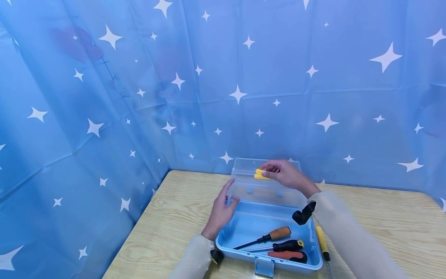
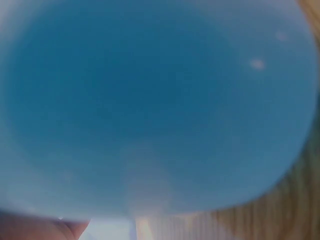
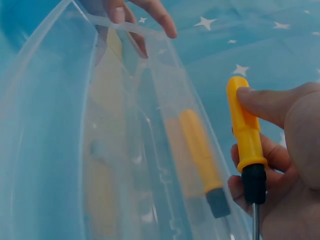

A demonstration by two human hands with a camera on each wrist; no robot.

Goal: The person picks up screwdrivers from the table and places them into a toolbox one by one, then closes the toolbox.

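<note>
A light blue toolbox [image 1: 244, 228] stands on the table with its clear lid [image 1: 240, 190] raised at the back. My left hand [image 1: 221, 213] holds the lid's left edge, thumb on the inner side and fingers behind. In front of the lid, my right hand [image 1: 287, 174] grips a yellow-handled screwdriver [image 3: 247, 135] by its handle, the metal shaft pointing down in the right wrist view. A matching yellow handle shape shows in the lid's surface beside it. Blue plastic fills most of the left wrist view, blurred.
Inside the box lie screwdrivers with a brown handle [image 1: 280, 233], a black-and-yellow handle [image 1: 292, 245] and a red-and-black handle [image 1: 283, 254]. Another yellow-handled screwdriver [image 1: 321, 240] lies right of the box. A latch [image 1: 264, 267] hangs in front. A starry blue curtain [image 1: 278, 77] backs the table.
</note>
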